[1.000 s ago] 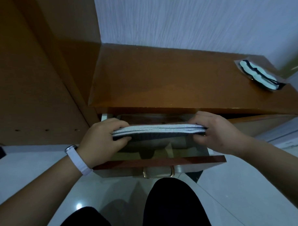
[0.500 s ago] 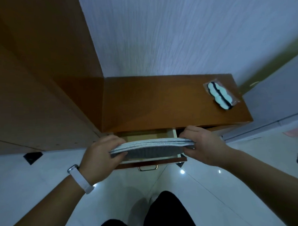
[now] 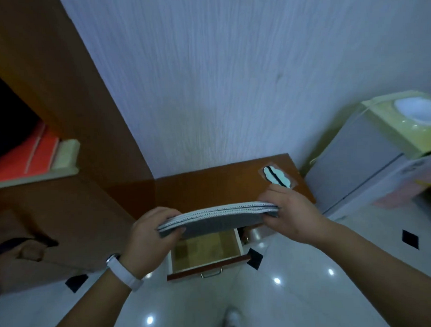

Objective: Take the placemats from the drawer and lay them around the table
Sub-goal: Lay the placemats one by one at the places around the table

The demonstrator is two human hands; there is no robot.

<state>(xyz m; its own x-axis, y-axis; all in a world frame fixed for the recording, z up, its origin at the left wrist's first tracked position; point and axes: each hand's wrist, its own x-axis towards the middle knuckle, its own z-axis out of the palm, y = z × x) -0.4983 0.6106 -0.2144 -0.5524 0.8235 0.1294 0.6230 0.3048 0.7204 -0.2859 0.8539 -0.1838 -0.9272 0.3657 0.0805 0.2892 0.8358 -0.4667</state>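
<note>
A: Grip: left hand [image 3: 151,235] and right hand [image 3: 292,214] each clamp one end of the placemats [image 3: 219,222], fingers curled over the top and thumbs underneath. Neither hand is loose.
B: Why both ends?
A: My read: the mats look soft. Holding both ends keeps the layers squared and stops one sliding out.
B: Stack position?
A: In the air between the hands, right above the open drawer [image 3: 189,273] and not touching it. The cabinet top [image 3: 198,188] is just behind the grip. A small sealed packet [image 3: 277,177] lies on it just past the right hand's fingers.
B: Counts?
A: Two hands, one stack, one drawer, one packet. Several white stitched edges show in the stack, maybe three or four, but I can't fix the number from edge-on. The drawer floor visible below the grip has no mat on it. The stack hides its back part.
B: Table?
A: Not in view. Removal looks done. Carrying and laying out not yet done.
</note>
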